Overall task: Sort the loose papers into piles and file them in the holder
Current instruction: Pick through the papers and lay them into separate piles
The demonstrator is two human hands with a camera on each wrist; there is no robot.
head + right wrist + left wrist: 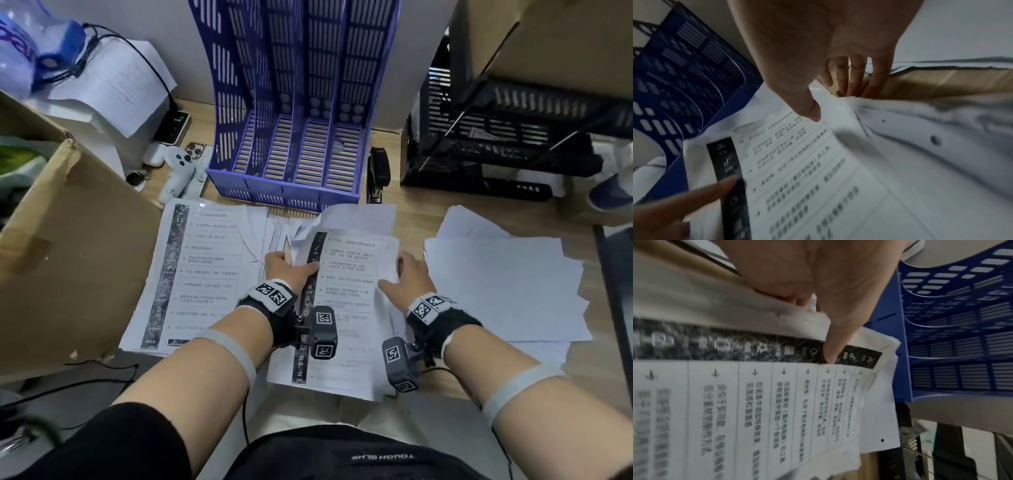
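A stack of printed papers [346, 308] with a black side strip lies in the middle of the wooden table, in front of the blue slotted file holder [291, 137]. My left hand [287, 269] grips the stack's left edge. The left wrist view shows its thumb [830, 353] pressing the black strip and its fingers curled under the sheets [756, 402]. My right hand [409, 274] holds the right edge, thumb [809, 110] on top and fingertips tucked at the edge. A second printed pile [202, 274] lies to the left, a blank white pile [496, 284] to the right.
A large cardboard box [68, 257] crowds the left side. A black stapler [376, 174] stands beside the holder, with black stacked trays [496, 137] further right. A phone [173, 126] and a white plush toy [178, 174] lie at back left. Cables run below the table's front edge.
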